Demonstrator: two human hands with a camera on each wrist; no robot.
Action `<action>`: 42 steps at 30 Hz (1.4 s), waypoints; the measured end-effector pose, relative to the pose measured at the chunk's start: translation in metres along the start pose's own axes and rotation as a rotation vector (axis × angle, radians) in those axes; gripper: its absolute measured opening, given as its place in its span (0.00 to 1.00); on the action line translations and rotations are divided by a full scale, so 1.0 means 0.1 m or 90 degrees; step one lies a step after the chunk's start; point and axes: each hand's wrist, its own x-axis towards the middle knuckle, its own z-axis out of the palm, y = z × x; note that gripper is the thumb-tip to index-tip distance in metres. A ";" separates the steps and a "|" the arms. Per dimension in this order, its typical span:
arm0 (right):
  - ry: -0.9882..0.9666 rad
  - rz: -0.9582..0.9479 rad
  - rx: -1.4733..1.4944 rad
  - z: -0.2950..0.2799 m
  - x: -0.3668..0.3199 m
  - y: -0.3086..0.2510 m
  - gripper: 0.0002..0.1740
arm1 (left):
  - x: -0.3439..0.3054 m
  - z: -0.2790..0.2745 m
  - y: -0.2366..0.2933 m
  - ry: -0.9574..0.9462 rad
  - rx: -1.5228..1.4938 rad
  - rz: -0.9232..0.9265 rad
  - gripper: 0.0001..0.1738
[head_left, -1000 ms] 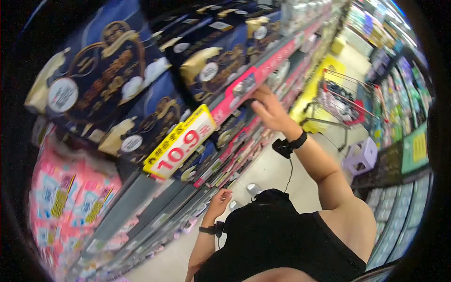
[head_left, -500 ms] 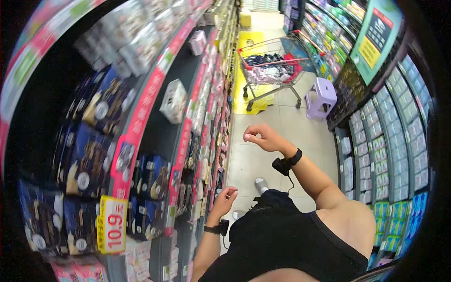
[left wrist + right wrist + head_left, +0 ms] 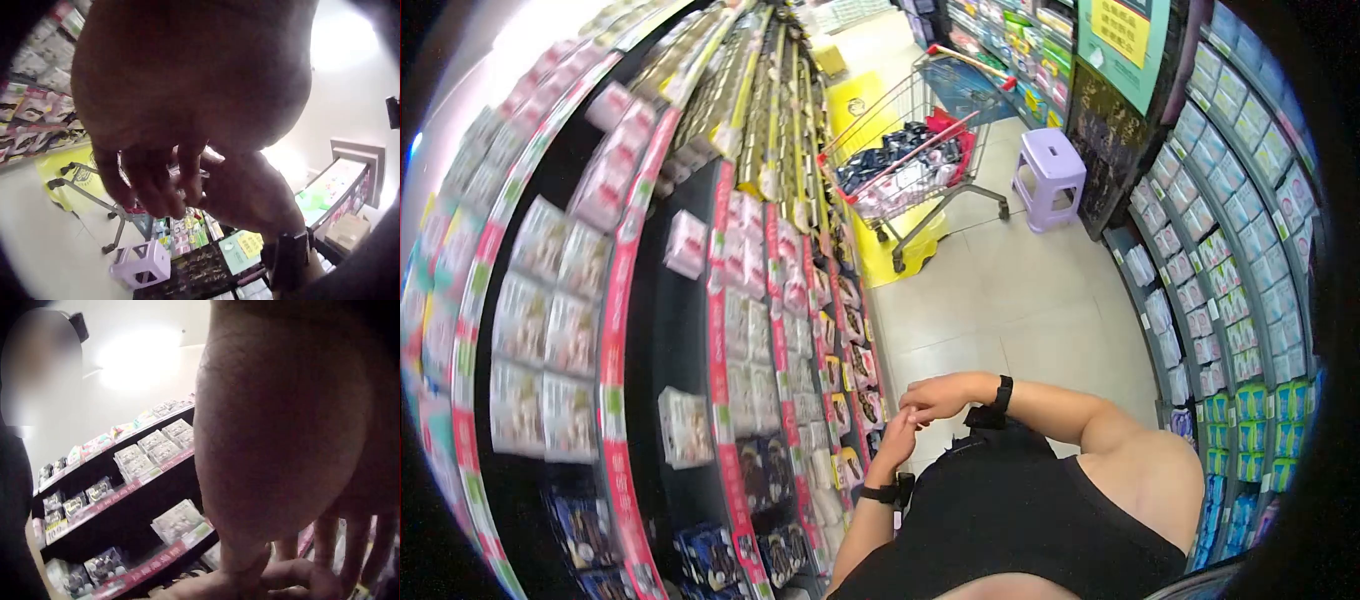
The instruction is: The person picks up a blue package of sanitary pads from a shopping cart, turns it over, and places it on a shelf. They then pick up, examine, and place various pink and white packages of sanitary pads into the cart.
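Both hands meet in front of the body in the head view. The right hand reaches in from the right, its fingers touching the fingers of the left hand. No item shows in either hand. The left wrist view has the left hand large and dark across the top, with the other hand touching near its fingertips. In the right wrist view the right palm fills the right side, fingers hanging loosely bent, and the other hand's fingers cross below it.
Shelves of packets line the left side, with blue packs low down. A shopping cart holding packs stands ahead on a yellow floor mat. Beside it are a purple stool and a green sign. More shelves run along the right.
The right hand has left the shelf edge and come down to the left hand; the two now touch. The view has swung along the aisle, and the cart and stool appear further left.
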 end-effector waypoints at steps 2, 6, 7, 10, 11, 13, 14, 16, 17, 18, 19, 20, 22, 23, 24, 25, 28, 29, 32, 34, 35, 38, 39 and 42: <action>0.036 0.063 -0.045 -0.22 -0.22 0.20 0.21 | 0.42 0.12 0.27 -0.038 0.117 0.007 0.18; 0.042 0.106 0.085 -0.77 -0.57 0.50 0.22 | 1.12 0.35 0.49 -0.050 0.022 -0.013 0.15; 0.041 0.129 0.093 -0.90 -0.66 0.53 0.22 | 1.28 0.39 0.49 -0.064 0.029 -0.009 0.15; 0.072 0.150 0.085 -1.16 -0.84 0.69 0.24 | 1.69 0.50 0.46 -0.116 0.023 -0.004 0.15; 0.079 0.167 0.062 -1.23 -0.88 0.74 0.25 | 1.81 0.50 0.45 -0.135 0.005 -0.005 0.15; 0.119 0.184 0.086 -1.31 -0.92 0.87 0.26 | 2.08 0.45 0.56 -0.198 -0.014 -0.037 0.15; 0.139 0.196 0.097 -1.35 -0.94 0.93 0.26 | 2.23 0.42 0.62 -0.231 -0.025 -0.053 0.15; 0.194 0.197 0.174 -1.45 -0.96 1.02 0.26 | 2.54 0.35 0.73 -0.250 -0.053 -0.095 0.14; 0.240 0.159 0.219 -1.48 -0.96 1.10 0.27 | 2.72 0.29 0.78 -0.264 -0.049 -0.098 0.14; 0.284 0.118 0.262 -1.56 -0.97 1.20 0.27 | 2.92 0.25 0.82 -0.276 -0.044 -0.099 0.15; 0.310 0.159 0.259 -1.75 -1.02 1.12 0.28 | 3.12 0.25 0.96 -0.289 -0.052 -0.089 0.15; 0.345 0.176 0.253 -1.87 -1.03 1.20 0.28 | 3.35 0.23 0.99 -0.313 -0.047 -0.083 0.15; 0.414 0.207 0.240 -2.09 -1.01 1.37 0.29 | 3.81 0.17 1.05 -0.361 -0.038 -0.071 0.15; 0.426 0.212 0.323 -2.26 -0.98 1.42 0.29 | 4.02 0.13 1.04 -0.375 -0.030 -0.068 0.15; 0.436 0.237 0.302 -2.46 -0.95 1.44 0.29 | 4.28 0.11 1.04 -0.390 -0.024 -0.061 0.15; 0.446 0.264 0.278 -2.67 -0.92 1.43 0.30 | 4.54 0.11 1.09 -0.406 -0.020 -0.052 0.15; 0.481 0.336 0.151 -3.30 -0.82 1.51 0.32 | 5.29 -0.01 1.28 -0.452 0.026 0.011 0.15; 0.488 0.351 0.100 -3.52 -0.75 1.57 0.33 | 5.57 -0.06 1.28 -0.454 0.001 0.011 0.15; 0.500 0.382 0.032 -4.10 -0.56 1.77 0.34 | 6.21 -0.33 1.68 -0.463 0.106 0.060 0.14; 0.528 0.357 0.003 -4.47 -0.42 1.84 0.30 | 6.55 -0.46 1.74 -0.444 0.071 0.089 0.13; 0.518 0.360 -0.010 -4.64 -0.35 1.92 0.30 | 6.70 -0.54 1.77 -0.440 0.060 0.097 0.13; 0.503 0.341 -0.001 -5.05 -0.11 2.04 0.29 | 6.96 -0.79 1.92 -0.404 0.046 0.081 0.14; 0.495 0.335 0.005 -5.16 -0.05 2.09 0.28 | 7.03 -0.87 1.92 -0.388 0.051 0.062 0.14; 0.397 0.296 0.088 -5.46 0.13 2.42 0.29 | 7.20 -1.16 1.80 -0.351 0.051 0.042 0.15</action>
